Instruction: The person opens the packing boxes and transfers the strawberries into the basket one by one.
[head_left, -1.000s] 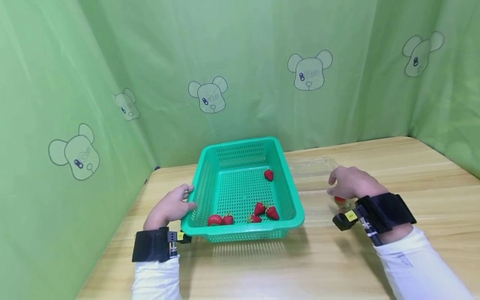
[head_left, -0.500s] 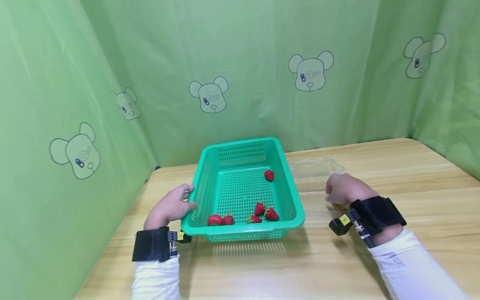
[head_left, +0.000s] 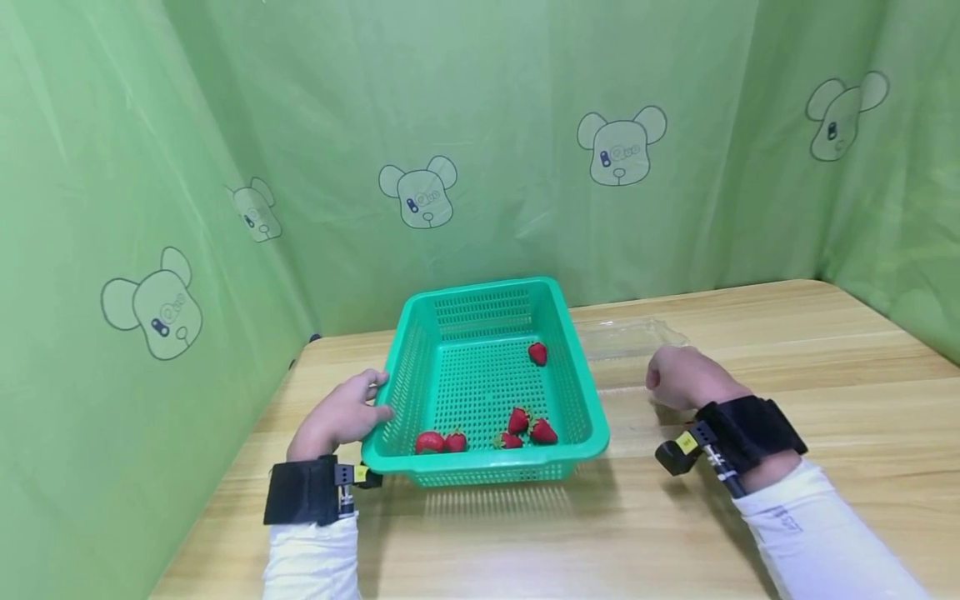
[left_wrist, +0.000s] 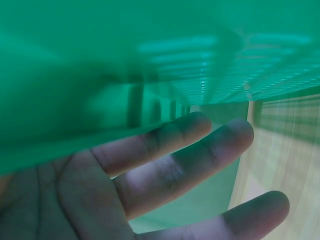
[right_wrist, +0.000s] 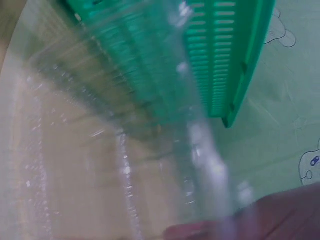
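Observation:
My left hand (head_left: 341,414) holds the left rim of a green plastic basket (head_left: 598,417), thumb over the rim. In the left wrist view, its other fingers (left_wrist: 185,170) stretch along the outside of the wall. Several red strawberries (head_left: 518,419) lie in the basket, mostly near its front, with a single strawberry (head_left: 537,353) farther back. My right hand (head_left: 690,379) is lowered over a clear plastic box (head_left: 618,337) right of the basket, fingers bent downward. I cannot tell what its fingertips hold; the back of the hand hides them. The box's rim (right_wrist: 200,145) looks blurred in the right wrist view.
A light wooden table (head_left: 480,542) carries the basket and box. Green curtain (head_left: 495,100) with bear-face prints hangs close behind and along both sides. Each wrist wears a black strap (head_left: 303,492) with a small camera (head_left: 677,457).
My right hand has dipped lower into the clear box and shifted slightly left, its fingers more bent. The strawberry seen beneath it earlier is now hidden. The left hand stays on the rim.

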